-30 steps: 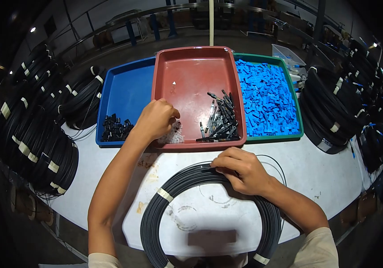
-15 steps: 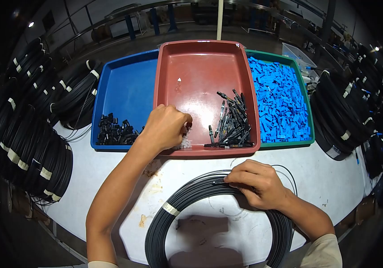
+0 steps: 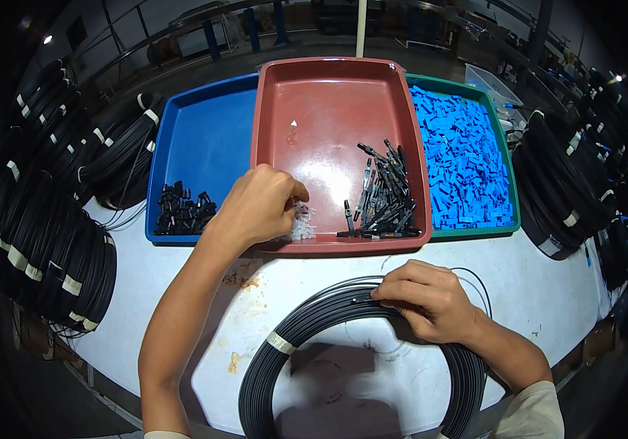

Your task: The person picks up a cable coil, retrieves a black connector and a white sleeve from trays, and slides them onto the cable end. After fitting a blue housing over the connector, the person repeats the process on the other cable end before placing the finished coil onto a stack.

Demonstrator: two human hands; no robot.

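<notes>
My left hand [image 3: 261, 201] is in the near left part of the red tray [image 3: 343, 246], its bent fingers at a small pile of whitish clear pieces [image 3: 301, 224]. The fingertips are partly hidden, so what they hold does not show. Over the top of a black cable coil [image 3: 263, 366], my right hand [image 3: 427, 298] pinches a cable end with a small dark tip [image 3: 361, 298]. The coil lies on the white table and has a pale tape band [image 3: 279, 342] at its left. Black connectors [image 3: 386, 192] are heaped at the right of the red tray.
A blue tray [image 3: 208, 124] with small black parts [image 3: 182, 208] stands at the left. The green tray [image 3: 513, 194] at the right holds many blue pieces [image 3: 460, 161]. Taped black coils are stacked at the left [image 3: 50, 249] and right [image 3: 559, 183].
My left hand has shifted slightly left, and more of the whitish pile shows. My right hand stays at the cable end. The view has moved a little.
</notes>
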